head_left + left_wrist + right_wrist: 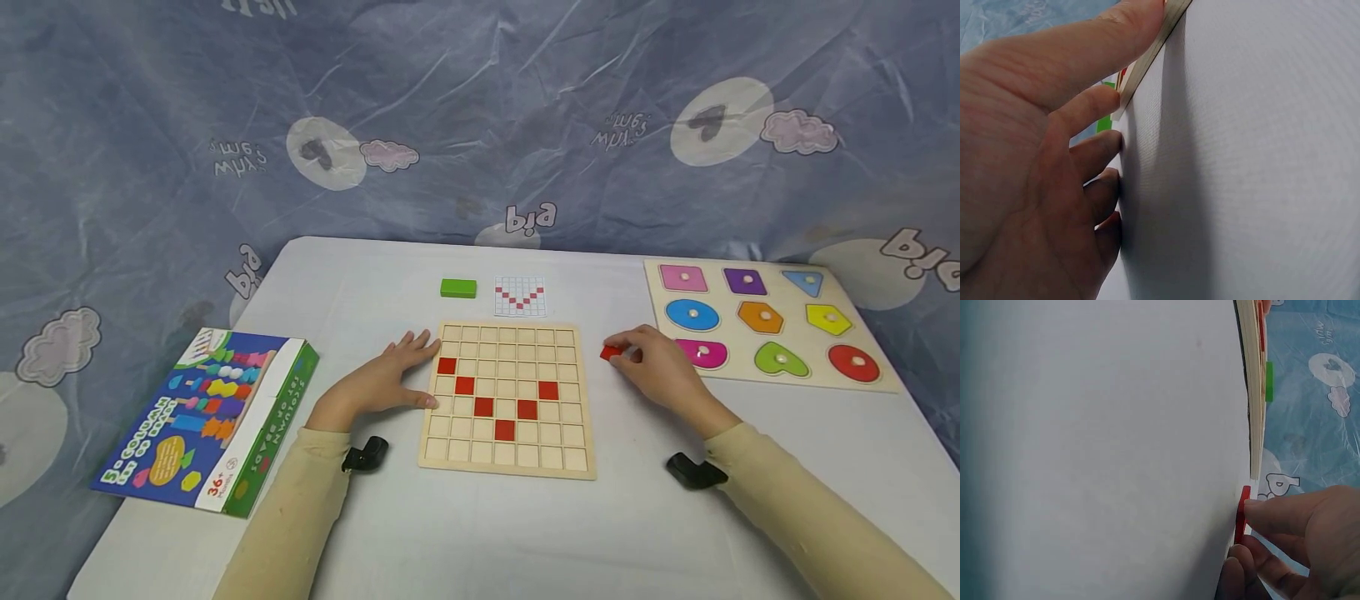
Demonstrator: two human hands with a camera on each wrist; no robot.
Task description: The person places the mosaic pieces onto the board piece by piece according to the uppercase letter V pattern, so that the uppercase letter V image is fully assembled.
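Note:
A wooden grid board (486,472) lies on the white table, several of its cells filled with red square tiles (505,431) in a V-like slant. My left hand (381,375) has its fingers spread, with thumb and fingertips touching the board's left edge; in the left wrist view the thumb (1079,53) reaches the board's wooden rim (1147,59). To the right of the board, my right hand (667,371) pinches a loose red tile (610,353) low at the table. In the right wrist view that red tile (1242,515) stands between the fingers, partly covered.
Behind the board lie a green block (458,288) and a small card (520,297) printed with a red V on a grid. A colourful box (202,425) sits at the left. A knobbed shape puzzle (810,321) lies at the back right, beyond my right hand.

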